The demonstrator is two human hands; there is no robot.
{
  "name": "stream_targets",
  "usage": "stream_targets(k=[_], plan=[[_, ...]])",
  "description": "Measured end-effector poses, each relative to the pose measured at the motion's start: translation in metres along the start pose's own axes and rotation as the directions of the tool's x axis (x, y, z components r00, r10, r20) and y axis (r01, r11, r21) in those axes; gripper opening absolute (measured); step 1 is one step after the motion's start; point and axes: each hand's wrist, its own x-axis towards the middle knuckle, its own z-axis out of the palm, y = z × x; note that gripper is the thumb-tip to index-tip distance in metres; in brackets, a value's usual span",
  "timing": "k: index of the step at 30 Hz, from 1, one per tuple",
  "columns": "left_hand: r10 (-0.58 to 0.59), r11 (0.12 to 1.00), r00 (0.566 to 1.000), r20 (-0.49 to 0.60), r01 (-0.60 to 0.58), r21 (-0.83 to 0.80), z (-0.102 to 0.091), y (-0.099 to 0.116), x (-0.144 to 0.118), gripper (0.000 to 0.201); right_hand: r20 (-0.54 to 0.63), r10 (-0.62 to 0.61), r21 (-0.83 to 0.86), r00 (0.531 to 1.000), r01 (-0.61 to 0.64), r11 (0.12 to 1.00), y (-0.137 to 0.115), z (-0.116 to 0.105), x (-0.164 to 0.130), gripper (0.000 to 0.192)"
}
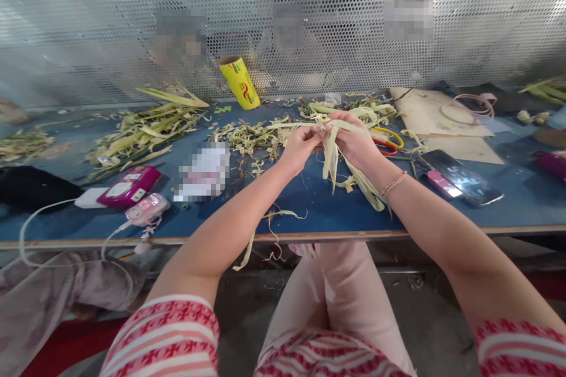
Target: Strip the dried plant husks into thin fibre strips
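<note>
Pale yellow-green leaf strips [331, 150], limp and bunched, hang above the blue tabletop [309, 200] near its front edge.

Red-and-white striped short sleeves [170, 336], pale pink trousers [342, 294], and a thin cord bracelet [393, 184] on the right wrist.

On the tabletop [318, 212], a pile of husk scraps [252, 135] lies mid-way toward the far edge. A heap of leaves [141, 126] lies left of it, a roll [240, 82] stands behind at the far edge, and a phone [462, 177] lies toward the right. Chargers [130, 185] sit near the front-left edge.
</note>
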Motion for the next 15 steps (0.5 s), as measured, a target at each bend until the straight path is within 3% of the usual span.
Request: stream_targets(k=[7, 15], plan=[[-0.014, 0.996, 0.998, -0.067, 0.008, -0.091, -0.0017, 0.0027, 0.0002, 0.018, -0.017, 0.038, -0.007, 0.999, -0.038, 0.999, -0.0068, -0.0002, -0.0027, 0.020], [0.020, 0.995, 0.987, -0.157, -0.036, -0.098, -0.0022, 0.0089, -0.0013, 0.019, 0.164, 0.062, -0.025, 0.985, -0.059, 0.998, -0.0091, -0.0092, -0.0047, 0.020]])
